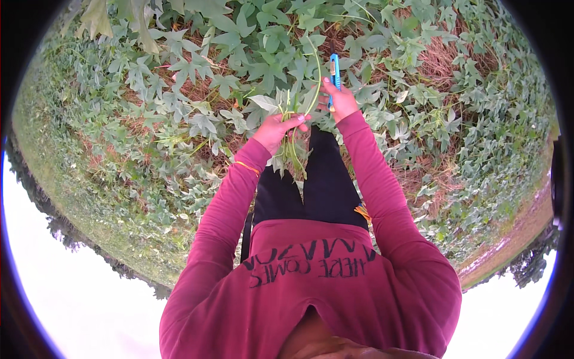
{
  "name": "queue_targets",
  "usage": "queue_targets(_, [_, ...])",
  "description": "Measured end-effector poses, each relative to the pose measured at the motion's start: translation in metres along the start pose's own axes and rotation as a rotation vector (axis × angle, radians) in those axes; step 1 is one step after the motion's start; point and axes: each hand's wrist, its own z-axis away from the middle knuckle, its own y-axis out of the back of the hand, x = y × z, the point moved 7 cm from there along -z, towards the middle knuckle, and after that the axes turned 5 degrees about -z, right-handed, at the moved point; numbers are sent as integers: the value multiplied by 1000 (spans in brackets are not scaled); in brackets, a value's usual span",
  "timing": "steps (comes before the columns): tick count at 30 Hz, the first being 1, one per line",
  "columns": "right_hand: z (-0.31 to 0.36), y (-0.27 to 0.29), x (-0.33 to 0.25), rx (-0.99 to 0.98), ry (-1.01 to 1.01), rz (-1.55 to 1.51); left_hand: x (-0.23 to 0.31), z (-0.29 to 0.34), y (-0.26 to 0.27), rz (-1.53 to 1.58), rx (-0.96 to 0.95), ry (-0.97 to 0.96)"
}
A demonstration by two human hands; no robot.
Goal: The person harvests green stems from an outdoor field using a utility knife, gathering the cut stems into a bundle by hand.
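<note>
Maroon shirt point(311, 284); left grip point(276, 129): stems point(291, 149); narrow gap; right grip point(343, 103): cutter point(335, 73).

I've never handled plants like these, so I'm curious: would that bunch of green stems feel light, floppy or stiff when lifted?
The bunch of green stems is probably light, since the stems are thin and fit in the left hand. It likely flexes, as some stems visibly curve. It may splay, with ends pointing different ways.

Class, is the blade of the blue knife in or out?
Out: a dark blade shows beyond the blue handle in the right hand.
</note>
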Motion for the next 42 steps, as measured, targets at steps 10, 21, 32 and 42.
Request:
queue_targets(10, [91,-32,-99,199,852,291,24,12,47,227,192,-202])
queue_targets(21, [40,-49,-175,151,1399,796,86,23,0,-237,179,-221])
queue_targets(32, [30,-79,-129,-126,1193,1216,50,-104,11,70,123,-26])
queue_targets(42, [84,111,-106,108,716,731,31,-154,-68,-476,-27,116])
